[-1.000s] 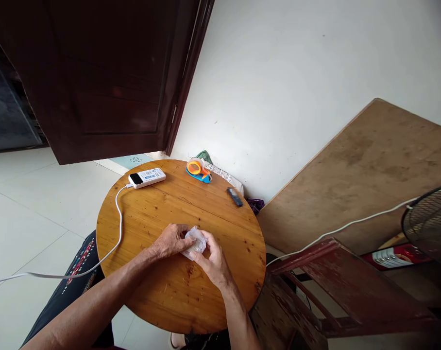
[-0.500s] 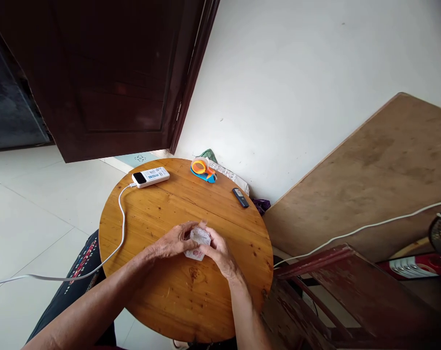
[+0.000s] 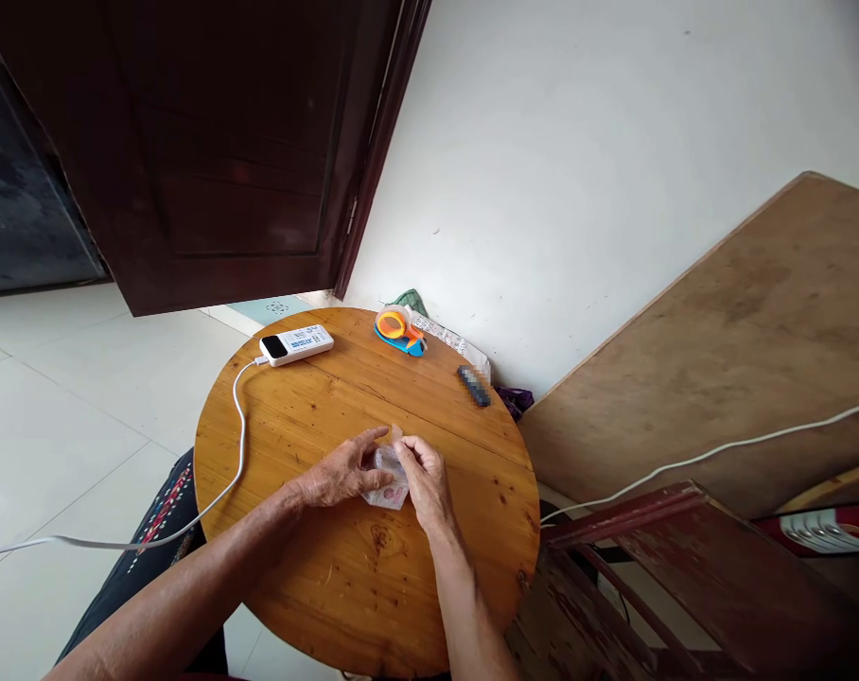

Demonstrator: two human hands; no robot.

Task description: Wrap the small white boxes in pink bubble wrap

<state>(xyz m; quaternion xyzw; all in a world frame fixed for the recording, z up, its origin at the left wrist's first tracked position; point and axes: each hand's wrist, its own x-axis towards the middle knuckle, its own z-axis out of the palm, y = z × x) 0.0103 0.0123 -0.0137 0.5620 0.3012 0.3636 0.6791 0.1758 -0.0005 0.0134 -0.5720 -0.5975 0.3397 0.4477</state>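
Note:
Both hands meet over the middle of a round wooden table (image 3: pixel 316 577). My left hand (image 3: pixel 341 471) grips the left side of a small clear plastic packet (image 3: pixel 389 486) with something pinkish inside. My right hand (image 3: pixel 422 482) pinches the packet's top right, fingers curled over it. The packet rests low, close to the tabletop, and is mostly hidden by the fingers.
A white power bank (image 3: pixel 296 344) with a white cable (image 3: pixel 239 445) lies at the table's far left. An orange and blue tape dispenser (image 3: pixel 397 330) and a small dark phone (image 3: pixel 473 385) sit at the far edge. A dark red wooden chair (image 3: pixel 685 577) stands right, a leaning board (image 3: pixel 742 331) behind.
The hands shifted slightly over the packet; my right hand's fingers moved up onto its top. The packet now lies flatter against the table. The view drifted a little.

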